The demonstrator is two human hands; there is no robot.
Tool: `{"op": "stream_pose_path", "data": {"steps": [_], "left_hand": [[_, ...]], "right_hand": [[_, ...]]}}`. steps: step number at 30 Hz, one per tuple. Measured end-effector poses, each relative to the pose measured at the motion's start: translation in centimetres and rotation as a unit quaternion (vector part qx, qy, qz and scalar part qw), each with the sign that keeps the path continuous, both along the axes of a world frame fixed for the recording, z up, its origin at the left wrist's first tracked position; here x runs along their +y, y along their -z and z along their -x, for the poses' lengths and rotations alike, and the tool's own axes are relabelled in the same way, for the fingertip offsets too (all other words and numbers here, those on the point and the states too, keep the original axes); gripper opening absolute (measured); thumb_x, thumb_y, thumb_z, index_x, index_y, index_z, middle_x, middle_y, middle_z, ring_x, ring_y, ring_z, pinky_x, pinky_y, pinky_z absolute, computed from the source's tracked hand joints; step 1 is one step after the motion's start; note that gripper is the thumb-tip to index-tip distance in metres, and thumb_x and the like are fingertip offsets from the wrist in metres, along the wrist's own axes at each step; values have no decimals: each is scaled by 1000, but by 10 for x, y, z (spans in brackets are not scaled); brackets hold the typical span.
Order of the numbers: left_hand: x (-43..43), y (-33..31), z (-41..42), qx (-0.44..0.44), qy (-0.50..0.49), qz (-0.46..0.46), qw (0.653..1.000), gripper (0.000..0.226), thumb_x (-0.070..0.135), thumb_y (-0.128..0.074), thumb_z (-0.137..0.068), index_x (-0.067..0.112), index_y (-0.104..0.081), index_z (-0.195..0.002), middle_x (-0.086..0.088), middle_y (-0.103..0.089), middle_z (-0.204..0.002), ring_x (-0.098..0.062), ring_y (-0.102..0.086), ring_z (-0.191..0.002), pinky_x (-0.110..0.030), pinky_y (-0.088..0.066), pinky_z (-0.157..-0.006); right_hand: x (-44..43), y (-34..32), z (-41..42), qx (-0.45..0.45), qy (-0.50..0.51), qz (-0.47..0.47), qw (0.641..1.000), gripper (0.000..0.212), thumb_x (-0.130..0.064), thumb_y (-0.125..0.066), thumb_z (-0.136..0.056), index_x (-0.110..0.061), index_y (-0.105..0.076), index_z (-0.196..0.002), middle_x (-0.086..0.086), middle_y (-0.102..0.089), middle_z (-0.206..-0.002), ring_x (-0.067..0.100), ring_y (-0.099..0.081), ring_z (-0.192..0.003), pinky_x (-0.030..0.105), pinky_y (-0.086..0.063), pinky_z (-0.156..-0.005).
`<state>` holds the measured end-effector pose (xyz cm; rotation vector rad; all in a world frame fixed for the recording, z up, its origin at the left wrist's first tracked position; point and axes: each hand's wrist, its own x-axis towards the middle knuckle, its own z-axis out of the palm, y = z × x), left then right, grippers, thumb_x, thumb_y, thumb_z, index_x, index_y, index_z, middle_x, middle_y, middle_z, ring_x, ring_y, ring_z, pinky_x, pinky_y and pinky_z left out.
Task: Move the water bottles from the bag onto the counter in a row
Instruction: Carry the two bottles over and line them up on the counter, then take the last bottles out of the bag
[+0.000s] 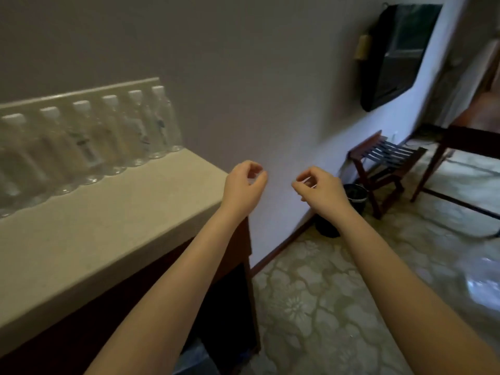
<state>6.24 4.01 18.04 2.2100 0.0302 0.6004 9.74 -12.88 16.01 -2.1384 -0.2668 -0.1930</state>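
Clear, white-capped water bottles (84, 136) are standing in a row on the worktop (121, 217); left hand (244, 182) and right hand (320, 186) are hovering released, empty.

Water bottles (84, 136) stood in a row along the back of the counter (121, 212), against the wall. Right of the counter, a bin (355, 194) sat on the floor beside a rack (387, 163).

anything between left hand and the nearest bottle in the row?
Nothing. In the head view, only bare counter top lies between the left hand and the rightmost bottle; the hand holds nothing.
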Motion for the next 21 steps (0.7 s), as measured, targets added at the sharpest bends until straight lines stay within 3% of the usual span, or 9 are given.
{"op": "stream_pose_path", "data": {"steps": [5, 9, 11, 16, 21], "left_hand": [[-107, 28, -64, 71, 90, -4, 993, 25, 22, -55, -93, 7, -62, -111, -1, -58, -109, -11, -52, -93, -23, -40, -78], [-181, 64, -127, 123, 152, -7, 981, 21, 19, -59, -90, 5, -64, -105, -10, -64, -107, -24, -60, -96, -32, -48, -82], [-212, 82, -160, 140, 168, 3, 976, 18, 19, -60, -88, 7, -65, -100, -12, -65, -103, -27, -61, -95, -36, -50, -82], [-289, 119, -243, 200, 231, 21, 952, 25, 21, -58, -91, 9, -61, -113, 1, -58, -101, -13, -54, -90, -24, -41, -75], [-381, 143, -308, 253, 295, 7, 921, 27, 23, -58, -90, 9, -60, -112, -7, -63, -111, -20, -58, -100, -34, -48, -87]], "right_hand": [[-117, 28, -38, 41, 86, 12, 995, 16, -35, -63, -85, -22, -61, -93, -8, -63, -76, 17, -63, -82, 32, -49, -76], [-192, 65, -75, 85, 147, 27, 985, 14, -36, -64, -85, -24, -60, -91, -8, -62, -73, 19, -65, -81, 33, -52, -73], [-223, 81, -95, 98, 168, 55, 979, 15, -36, -64, -85, -24, -59, -92, -11, -59, -72, 17, -62, -81, 29, -47, -69], [-298, 104, -150, 148, 212, 108, 960, 24, -30, -62, -87, -14, -62, -105, -1, -60, -88, 20, -60, -92, 25, -40, -73], [-384, 119, -191, 182, 272, 107, 939, 23, -31, -64, -86, -17, -61, -104, -8, -56, -78, 15, -58, -83, 23, -41, -67]]}}
